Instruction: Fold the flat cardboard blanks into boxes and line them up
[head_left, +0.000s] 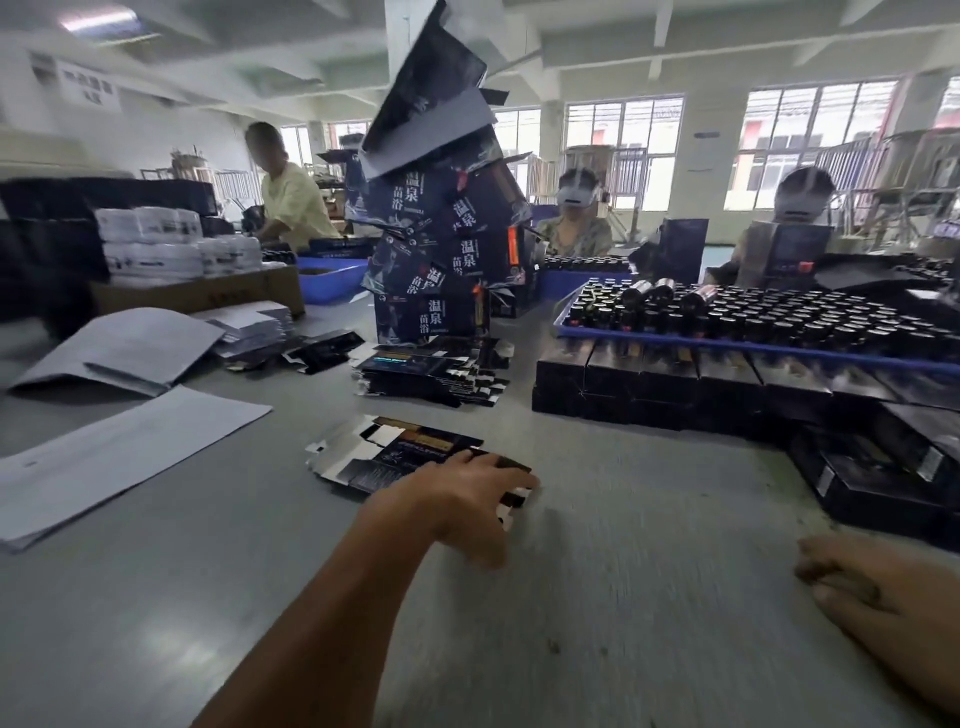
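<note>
Flat dark printed cardboard blank (400, 457) lying on grey table (649, 597), unfolded, under left hand (467, 493) — fingers spread over its near right end, thumb below the edge; pressing or starting to lift, impossible to say which. Right hand (883, 592) resting on the table well apart from the blank, fingers loosely curled, holding nothing.

Judged as well under way, not finished. Done, by the look of it: leaning tower of folded dark boxes with white lettering (441, 249) rising behind, and rows of dark closed boxes (675, 379) lined up at right, under blue tray of small dark bottles (753, 322). Whether those rows belong to this person's work — not clear. Left to do: the blank in hand, plus low stack of more flat dark blanks (431, 374) just beyond it. Also nearby: pale grey paper sheets (119, 452) at left; other workers across the table.
</note>
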